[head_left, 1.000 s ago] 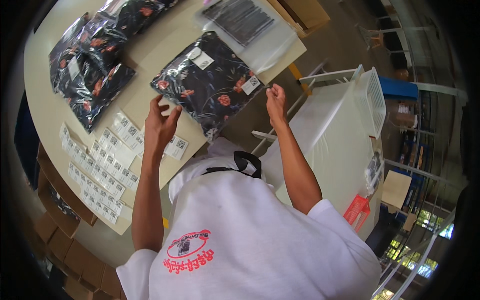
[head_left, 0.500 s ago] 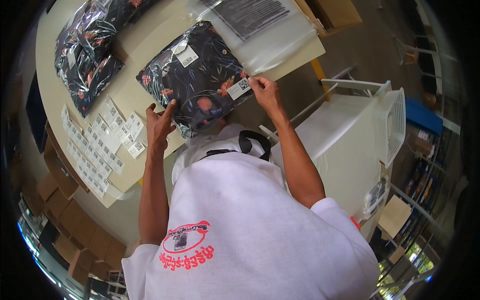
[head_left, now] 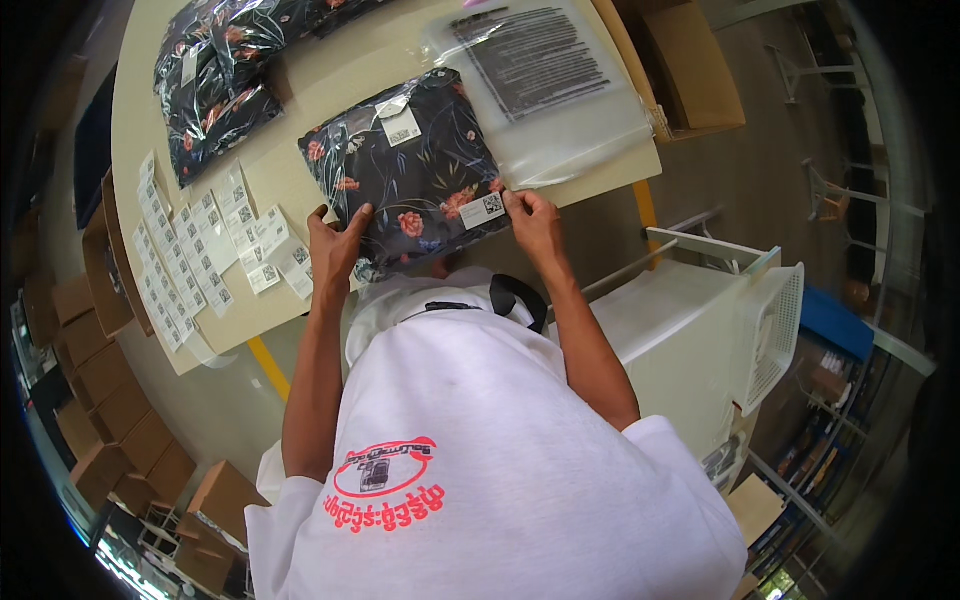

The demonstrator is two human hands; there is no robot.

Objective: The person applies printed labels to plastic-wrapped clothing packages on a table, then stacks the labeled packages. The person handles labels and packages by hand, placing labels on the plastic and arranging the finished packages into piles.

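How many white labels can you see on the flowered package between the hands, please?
2: an upper label near the far edge of the flowered package, and a lower label toward its right side, beside the right hand. Any underneath would be hidden.

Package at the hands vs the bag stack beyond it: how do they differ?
The package is plump with dark floral cloth; the bag stack is clear and flat-looking.
The package shows two white labels; the bag stack carries a dark printed block.
The left hand and right hand touch the package; neither touches the bag stack.
Shared: both have shiny clear plastic.
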